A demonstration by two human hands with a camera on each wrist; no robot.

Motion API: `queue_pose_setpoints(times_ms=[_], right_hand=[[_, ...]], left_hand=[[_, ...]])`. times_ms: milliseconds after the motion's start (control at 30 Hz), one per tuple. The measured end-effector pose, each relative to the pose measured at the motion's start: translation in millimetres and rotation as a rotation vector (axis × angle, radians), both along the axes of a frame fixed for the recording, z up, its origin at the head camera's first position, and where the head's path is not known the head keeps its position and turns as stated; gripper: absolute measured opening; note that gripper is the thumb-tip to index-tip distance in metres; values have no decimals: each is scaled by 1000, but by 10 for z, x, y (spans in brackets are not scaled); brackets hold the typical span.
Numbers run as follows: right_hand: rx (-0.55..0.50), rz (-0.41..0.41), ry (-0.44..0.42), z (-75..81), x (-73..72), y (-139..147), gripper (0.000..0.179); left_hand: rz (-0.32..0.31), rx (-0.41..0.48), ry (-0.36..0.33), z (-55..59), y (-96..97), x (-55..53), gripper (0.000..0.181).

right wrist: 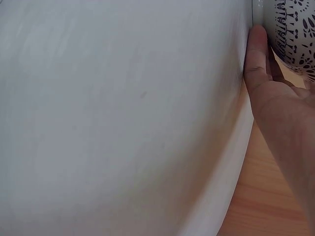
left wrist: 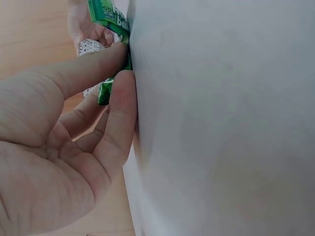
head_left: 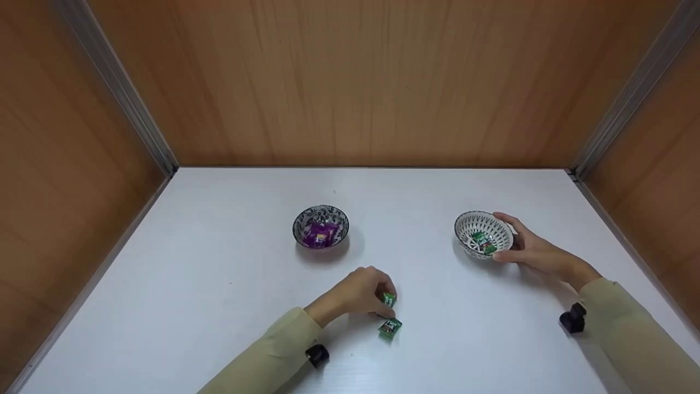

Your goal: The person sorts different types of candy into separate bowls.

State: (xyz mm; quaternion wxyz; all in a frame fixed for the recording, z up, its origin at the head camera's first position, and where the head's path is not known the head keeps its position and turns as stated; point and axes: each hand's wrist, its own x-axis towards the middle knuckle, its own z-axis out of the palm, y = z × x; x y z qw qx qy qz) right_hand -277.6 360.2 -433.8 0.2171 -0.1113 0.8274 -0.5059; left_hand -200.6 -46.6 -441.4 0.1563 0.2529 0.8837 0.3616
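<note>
Left hand (head_left: 361, 291) grip pinching a green packet (head_left: 389, 299); loose packet (head_left: 390, 328) beside it: lettering partly legible, "ba". Right hand (head_left: 535, 253) grip holding white patterned bowl (head_left: 471, 222).

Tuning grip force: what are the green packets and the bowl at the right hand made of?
Green packets: probably plastic or foil film, glossy; crinkled, with glints in the left wrist view.
Bowl: likely glazed ceramic, smooth; white with dark pattern, though hard plastic is possible.

Brown wood-grained walls (head_left: 372, 82) enclose the smooth white worktop (head_left: 164, 306) at the back and both sides, with grey metal posts (head_left: 117, 82) at the two rear corners.
</note>
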Motion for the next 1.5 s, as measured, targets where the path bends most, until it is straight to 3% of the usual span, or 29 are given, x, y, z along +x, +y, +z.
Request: queue_pose_setpoints(times_ms=[367, 533, 867, 1167, 1500], right_hand=[[-27, -8, -14, -37, 7, 9, 100], [-4, -13, -6, -40, -9, 12, 99], [8, -4, -26, -30, -28, -23, 99], [-33, 6, -31, -19, -35, -30, 101], [19, 4, -20, -13, -31, -26, 101]], left_hand=[[-6, -23, -14, -22, 13, -7, 22], [-14, -22, -6, 21, 15, -15, 18], [10, 104, -176, 109, 1, -10, 6], [26, 127, -199, 188, 35, -10, 10], [-23, 178, -196, 207, 134, -76, 9]])
